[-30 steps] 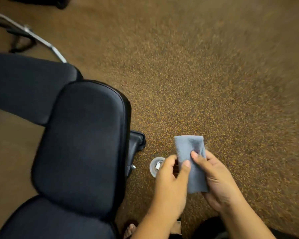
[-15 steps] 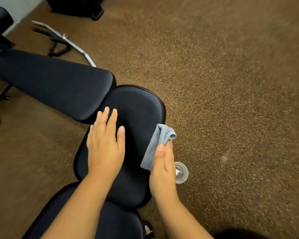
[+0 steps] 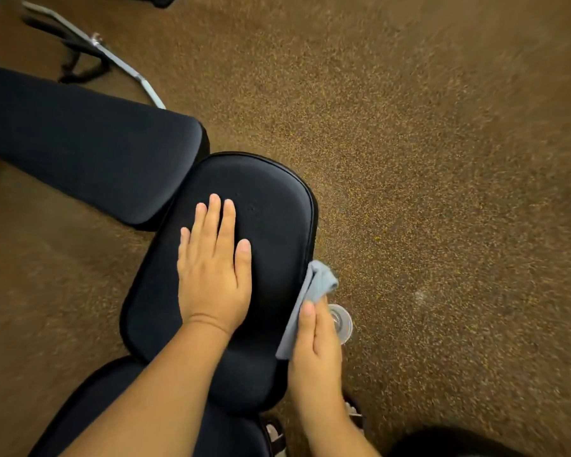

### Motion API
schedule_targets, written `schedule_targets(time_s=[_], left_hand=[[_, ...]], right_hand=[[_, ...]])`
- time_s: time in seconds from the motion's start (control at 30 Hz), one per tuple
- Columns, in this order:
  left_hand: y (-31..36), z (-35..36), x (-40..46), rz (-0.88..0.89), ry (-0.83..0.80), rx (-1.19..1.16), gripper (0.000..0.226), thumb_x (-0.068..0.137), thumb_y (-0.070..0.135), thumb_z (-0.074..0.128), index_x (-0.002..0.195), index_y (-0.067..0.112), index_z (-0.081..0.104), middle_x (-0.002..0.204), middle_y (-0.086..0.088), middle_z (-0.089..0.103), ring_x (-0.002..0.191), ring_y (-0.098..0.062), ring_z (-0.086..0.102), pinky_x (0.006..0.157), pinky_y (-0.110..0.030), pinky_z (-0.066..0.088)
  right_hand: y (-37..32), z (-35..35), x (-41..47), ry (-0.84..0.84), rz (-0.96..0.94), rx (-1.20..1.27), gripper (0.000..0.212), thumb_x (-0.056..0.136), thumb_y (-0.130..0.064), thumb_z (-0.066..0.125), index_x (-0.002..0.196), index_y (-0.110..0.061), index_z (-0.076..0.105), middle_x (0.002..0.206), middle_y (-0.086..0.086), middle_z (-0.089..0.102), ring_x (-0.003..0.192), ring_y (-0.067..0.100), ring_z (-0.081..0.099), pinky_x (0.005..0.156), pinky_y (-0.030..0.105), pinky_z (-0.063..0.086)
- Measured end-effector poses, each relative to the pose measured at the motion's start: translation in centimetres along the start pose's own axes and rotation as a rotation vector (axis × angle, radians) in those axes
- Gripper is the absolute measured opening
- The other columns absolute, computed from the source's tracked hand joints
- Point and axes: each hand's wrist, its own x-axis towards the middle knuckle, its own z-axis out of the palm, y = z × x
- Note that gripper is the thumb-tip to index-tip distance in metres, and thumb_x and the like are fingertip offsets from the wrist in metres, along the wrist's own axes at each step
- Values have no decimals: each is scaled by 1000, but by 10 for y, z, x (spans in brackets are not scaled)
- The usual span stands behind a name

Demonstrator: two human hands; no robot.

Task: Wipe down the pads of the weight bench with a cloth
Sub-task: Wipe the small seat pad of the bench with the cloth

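The weight bench has black pads: a rounded middle pad [image 3: 267, 206], a long back pad [image 3: 89, 150] at the upper left, and another pad [image 3: 89, 407] at the bottom. My left hand [image 3: 213, 268] lies flat and open on the middle pad. My right hand [image 3: 315, 344] presses a folded light-blue cloth [image 3: 314, 291] against the right side edge of that pad.
A chrome curl bar [image 3: 119, 61] lies on the brown speckled carpet [image 3: 442, 192] at the upper left. A round clear plastic cap or cup [image 3: 342, 321] sits on the floor just right of my right hand. A sandalled foot [image 3: 274, 433] shows near the bottom.
One second ago both hands held the cloth above the floor. Since then my left hand has settled flat on the middle pad and my right hand has brought the cloth to the pad's right edge.
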Motion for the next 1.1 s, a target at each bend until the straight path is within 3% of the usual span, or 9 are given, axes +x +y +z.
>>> schedule_targets(time_s=[0.13, 0.23, 0.37, 0.43, 0.5, 0.57, 0.7, 0.83, 1.1], left_hand=[[-2, 2, 1, 7, 24, -1, 57, 101, 36, 26, 155, 19, 21, 163, 3, 13, 151, -16, 7, 121, -35, 0], [-2, 3, 2, 4, 28, -7, 57, 100, 36, 27, 154, 19, 22, 162, 4, 11, 151, -16, 7, 121, -33, -1], [-3, 3, 3, 0, 16, -15, 58, 99, 37, 26, 155, 21, 19, 162, 7, 7, 151, -14, 4, 121, -35, 0], [-2, 2, 2, -1, 9, -12, 58, 99, 37, 26, 155, 21, 19, 162, 6, 8, 150, -14, 4, 121, -35, 0], [-2, 2, 2, 1, 1, -8, 58, 99, 36, 26, 155, 20, 18, 162, 5, 8, 151, -15, 4, 122, -36, 0], [-2, 1, 2, 4, -5, -8, 58, 99, 35, 27, 155, 20, 18, 162, 5, 7, 151, -16, 4, 122, -38, 1], [-4, 2, 2, 10, -8, -8, 59, 99, 36, 28, 154, 19, 19, 161, 5, 7, 151, -18, 6, 122, -40, 4], [-5, 2, 3, 11, -19, 1, 59, 98, 36, 27, 154, 20, 19, 161, 4, 7, 151, -18, 6, 121, -39, 3], [-6, 1, 3, 13, -21, -18, 61, 97, 35, 31, 154, 19, 20, 161, 3, 10, 151, -18, 7, 122, -38, 2]], right_hand=[[-7, 7, 26, 67, -39, -42, 62, 97, -57, 24, 130, -13, 54, 125, 3, 61, 120, 17, 54, 101, 47, 41], [-36, 8, 90, 108, -90, -32, 46, 99, -38, 29, 130, -16, 55, 124, -1, 61, 119, 14, 54, 102, 43, 41], [-46, 12, 107, 94, -121, 11, 42, 101, -31, 30, 134, -19, 52, 133, -5, 57, 126, 8, 49, 109, 35, 37], [-33, 11, 73, 103, -86, -23, 39, 102, -32, 30, 126, -15, 56, 123, -2, 61, 115, 5, 54, 101, 29, 40], [-20, 9, 37, 109, -23, -73, 46, 100, -41, 29, 114, -8, 58, 105, 1, 63, 96, 7, 54, 88, 34, 45], [-17, 7, 24, 93, 6, -82, 49, 99, -44, 29, 110, -7, 59, 100, -1, 61, 91, 9, 53, 85, 38, 45], [-44, 6, 76, 149, -37, -82, 38, 100, -35, 31, 119, -19, 61, 110, -4, 65, 103, 8, 58, 92, 31, 45], [-82, 8, 139, 8, -139, -260, 36, 103, -34, 33, 129, -29, 58, 124, -10, 62, 116, 7, 55, 100, 35, 43], [-61, -10, 100, -5, -112, -255, 38, 101, -38, 33, 126, -26, 59, 120, -8, 64, 114, 12, 58, 97, 45, 46]])
